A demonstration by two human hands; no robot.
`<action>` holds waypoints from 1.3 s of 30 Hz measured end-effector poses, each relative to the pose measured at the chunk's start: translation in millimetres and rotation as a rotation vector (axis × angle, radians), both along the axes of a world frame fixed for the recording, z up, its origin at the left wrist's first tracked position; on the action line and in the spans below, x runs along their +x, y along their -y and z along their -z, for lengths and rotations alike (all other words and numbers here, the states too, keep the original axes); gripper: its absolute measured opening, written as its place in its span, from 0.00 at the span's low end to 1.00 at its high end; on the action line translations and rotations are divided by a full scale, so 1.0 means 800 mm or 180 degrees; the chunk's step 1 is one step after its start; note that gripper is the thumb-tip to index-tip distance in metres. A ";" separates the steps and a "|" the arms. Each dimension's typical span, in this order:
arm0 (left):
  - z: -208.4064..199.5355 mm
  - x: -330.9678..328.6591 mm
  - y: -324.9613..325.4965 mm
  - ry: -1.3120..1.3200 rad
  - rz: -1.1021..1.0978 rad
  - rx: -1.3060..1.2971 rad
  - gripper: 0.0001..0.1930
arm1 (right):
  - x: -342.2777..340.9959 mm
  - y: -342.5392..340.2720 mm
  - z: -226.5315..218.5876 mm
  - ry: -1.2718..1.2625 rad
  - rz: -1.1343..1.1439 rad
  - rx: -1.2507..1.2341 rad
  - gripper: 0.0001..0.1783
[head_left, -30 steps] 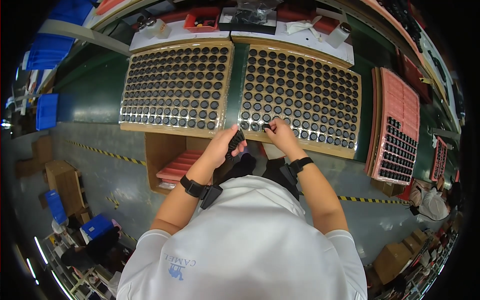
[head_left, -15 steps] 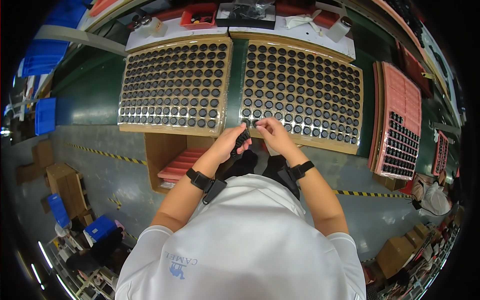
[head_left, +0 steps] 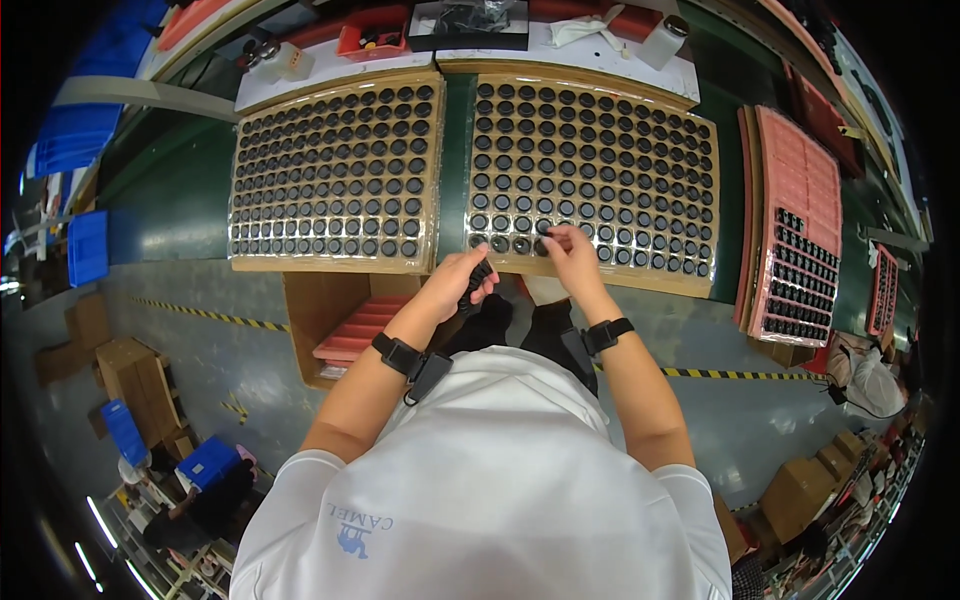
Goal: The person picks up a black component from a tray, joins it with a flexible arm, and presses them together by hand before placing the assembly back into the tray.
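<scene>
My left hand [head_left: 455, 285] is closed around a stack of small black ribbed pieces [head_left: 478, 283], just off the front edge of the right-hand tray. My right hand [head_left: 574, 262] reaches over that tray's front rows, thumb and fingertips pinched at a black round cap [head_left: 544, 228]. Whether the cap is in its pocket or lifted is too small to tell. The right-hand clear plastic tray [head_left: 470, 170] holds rows of black round caps and lies on brown cardboard. Another tray [head_left: 436, 150] of similar caps lies to its left.
Behind the trays are a red bin [head_left: 375, 33], a black box [head_left: 468, 40] and clear bottles [head_left: 664, 42]. Pink trays [head_left: 798, 150], partly filled with black parts, stand at the right. Below the left tray, a cardboard box [head_left: 303, 325] holds pink trays.
My right hand has moved right and slightly away from me, from beside my left hand to farther along the tray. My left hand still grips the stack. The view has shifted slightly.
</scene>
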State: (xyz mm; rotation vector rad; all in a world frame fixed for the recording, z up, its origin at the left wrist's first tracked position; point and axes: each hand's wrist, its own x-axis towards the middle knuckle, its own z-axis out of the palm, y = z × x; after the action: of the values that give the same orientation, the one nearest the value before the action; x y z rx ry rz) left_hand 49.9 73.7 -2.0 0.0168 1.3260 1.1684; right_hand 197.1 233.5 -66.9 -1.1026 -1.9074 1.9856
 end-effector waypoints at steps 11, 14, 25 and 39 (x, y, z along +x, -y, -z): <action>-0.012 -0.010 0.014 -0.0363 -0.0447 0.0084 0.19 | -0.002 -0.003 -0.002 0.0604 -0.1096 0.3251 0.11; -0.024 -0.007 0.009 -0.0864 -0.0359 0.0321 0.13 | -0.008 -0.006 -0.039 0.0339 -0.0448 0.1079 0.09; -0.143 0.014 -0.043 -0.3606 0.0387 0.2033 0.20 | -0.007 0.002 -0.218 -0.1238 -0.0237 -0.1299 0.09; -0.173 0.020 -0.039 -0.1856 -0.0255 0.2200 0.18 | 0.004 -0.002 -0.255 -0.2064 -0.0175 -0.2221 0.13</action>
State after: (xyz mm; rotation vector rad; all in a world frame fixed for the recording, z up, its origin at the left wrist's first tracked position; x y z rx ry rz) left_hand 65.9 104.5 136.3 0.8661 1.3495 1.7212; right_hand 200.0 234.7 136.8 -0.3861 -0.9486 2.6799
